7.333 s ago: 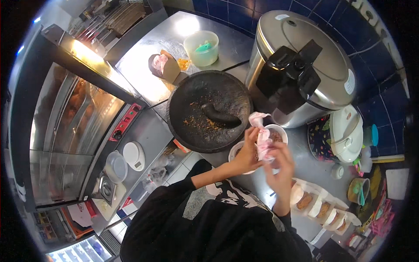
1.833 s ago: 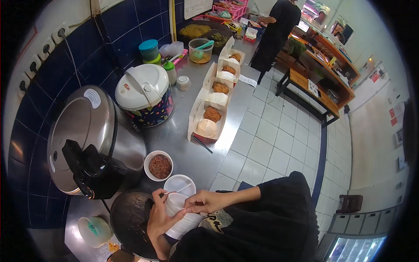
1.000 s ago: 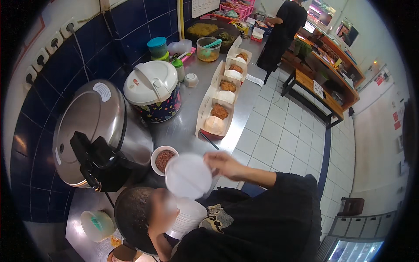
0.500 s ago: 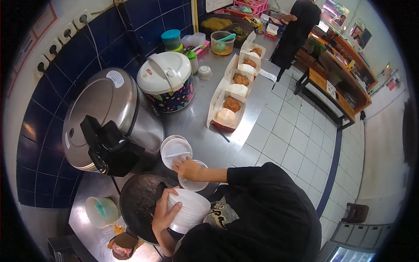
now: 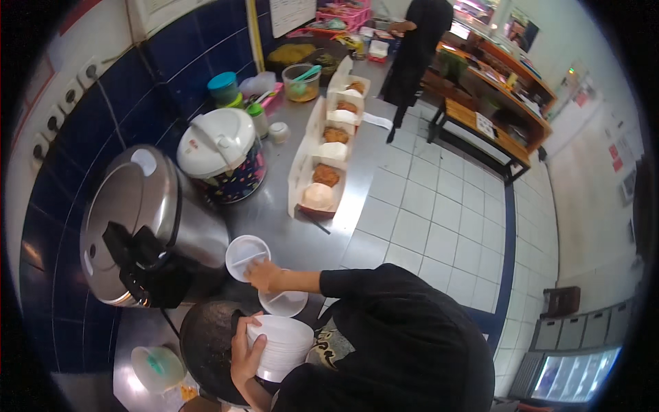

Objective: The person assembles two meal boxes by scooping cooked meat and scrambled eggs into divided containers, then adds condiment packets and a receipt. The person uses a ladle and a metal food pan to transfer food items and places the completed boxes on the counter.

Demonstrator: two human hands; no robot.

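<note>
My left hand (image 5: 246,353) is closed round a stack of white bowls (image 5: 285,349), tilted against the front of my dark shirt. Further up, my right hand (image 5: 263,276) has its fingers bent over the edge of a white divided bowl (image 5: 241,251) on the steel counter. A second divided bowl (image 5: 288,304) sits partly under my right wrist. Left of the stack lies a dark round pan or griddle (image 5: 206,343), partly hidden by my left hand.
A large steel cooker (image 5: 134,213) and a white-lidded patterned container (image 5: 223,154) line the tiled wall. Open boxes with fried pieces and wrapped white mounds (image 5: 321,185) stand along the counter's right edge. A tub (image 5: 158,367) is lower left; another person (image 5: 419,48) stands beyond.
My view has shifted, so the counter things appear further left and lower. My right fingers have moved to the edge of the upper bowl; its divider shows more fully. The left hand keeps the stack.
</note>
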